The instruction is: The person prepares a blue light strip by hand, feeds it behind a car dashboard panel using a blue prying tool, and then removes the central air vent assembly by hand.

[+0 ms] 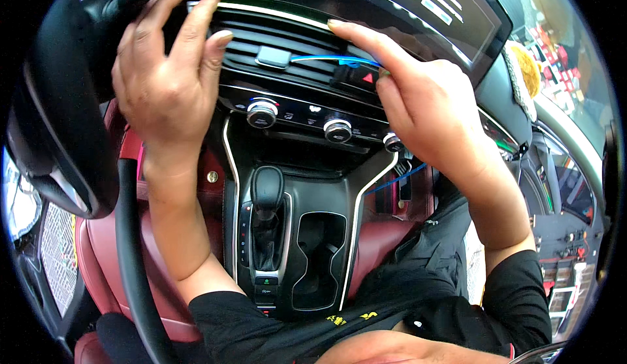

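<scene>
My left hand (166,70) reaches over the left end of the dashboard air vent (304,67), its fingers spread and slightly blurred. Its fingertips are at the left end of a thin bright trim strip (274,11) that runs above the vent. With index finger stretched out, my right hand (428,99) touches the right part of that strip. Its thumb is apart from the index finger; the other fingers are mostly hidden. A thin blue cord (333,58) runs from the vent's silver tab (273,58) to beside my right hand, where I cannot tell whether it is held.
Above the vent is a wide lit screen (418,11). Climate knobs (338,129) sit below it, then the gear lever (268,188) and cup holders (320,259). The steering wheel (127,233) is at left, with red seats (108,250) behind. More blue cord (398,180) hangs at right.
</scene>
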